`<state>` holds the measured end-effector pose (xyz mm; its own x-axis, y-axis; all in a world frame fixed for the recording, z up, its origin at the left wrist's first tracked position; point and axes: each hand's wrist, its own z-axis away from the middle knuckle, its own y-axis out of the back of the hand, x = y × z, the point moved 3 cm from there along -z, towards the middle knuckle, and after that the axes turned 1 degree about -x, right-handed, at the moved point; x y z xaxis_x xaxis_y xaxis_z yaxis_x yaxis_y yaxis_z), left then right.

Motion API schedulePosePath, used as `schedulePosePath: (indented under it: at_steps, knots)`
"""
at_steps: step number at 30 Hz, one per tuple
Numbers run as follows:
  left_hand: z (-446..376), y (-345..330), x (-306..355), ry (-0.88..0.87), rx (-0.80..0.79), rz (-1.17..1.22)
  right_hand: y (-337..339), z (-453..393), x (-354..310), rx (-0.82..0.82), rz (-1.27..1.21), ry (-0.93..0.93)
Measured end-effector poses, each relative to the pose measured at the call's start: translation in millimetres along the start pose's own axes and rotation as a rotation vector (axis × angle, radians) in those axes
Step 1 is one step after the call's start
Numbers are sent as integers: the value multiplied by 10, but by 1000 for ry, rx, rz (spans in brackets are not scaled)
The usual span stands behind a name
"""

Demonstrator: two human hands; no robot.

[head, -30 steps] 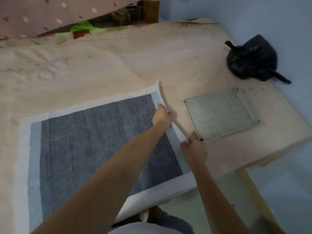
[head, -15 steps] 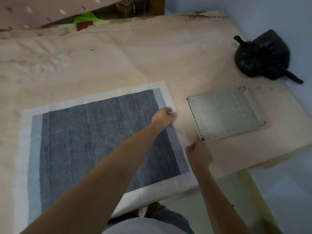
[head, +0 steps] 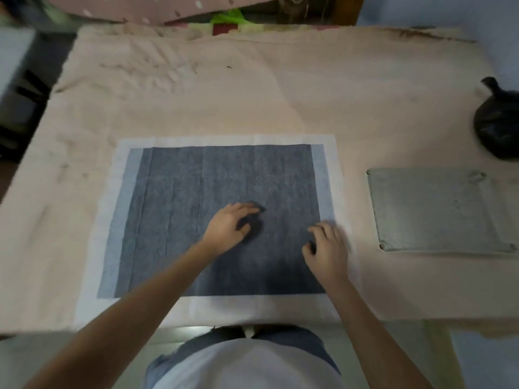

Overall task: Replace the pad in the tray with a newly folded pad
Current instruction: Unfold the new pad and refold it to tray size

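Near edge: pad [head: 219, 192] lies spread flat on the tabletop [head: 252, 88], its near white border at the tabletop's near edge, grey face up, not yet folded.

Both hands are on it, empty. Left hand [head: 231, 224] sits palm-down near the pad's centre, fingers loosely spread. Right hand [head: 325, 248] sits at the right side, fingers curled on the grey-to-white border. Blur there, so can't tell whether it pinches the edge.

Tray [head: 438, 211] is just right of the pad, apart from it, no pad in it. The right hand is the nearer one to the tray.

Judgement: the pad is wider than the tray, so the fold probably runs right edge over to the left. Right hand lifts, left hand pins.

Far right: black bag [head: 498, 122], clear of both.
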<state>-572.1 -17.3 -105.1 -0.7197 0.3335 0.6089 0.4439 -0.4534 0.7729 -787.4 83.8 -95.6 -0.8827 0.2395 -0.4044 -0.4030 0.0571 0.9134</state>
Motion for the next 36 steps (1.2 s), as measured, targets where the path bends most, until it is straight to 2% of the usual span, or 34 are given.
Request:
schedulePosePath:
  at_steps: [6,9,14,16,20,25,33,36]
  knots:
    - [827,0,-353,-53,33,-322,-269,216,-259,-141,27,293]
    - [1156,-31,-403,-53,18,-397,-376,463,-351,-201,25,422]
    - [1667,-198,-547,-78,-59,-439,-554,848,-439,-338,308,577]
    - [1840,-224,-621,-76,-62,-454,-590,977,-458,-355,392,570]
    - [2064,-278,-727,-54,-83,-508,-633,1154,-493,-276,442,531]
    - [2150,-298,-809,-84,-124,-567,-674,1274,-511,-210,387,484]
    - [2206,-246,-866,-118,-148,-563,-641,1338,-487,-295,311,404]
    - [2244,-215,-875,-117,-133,-516,-582,1381,-507,-247,249,396]
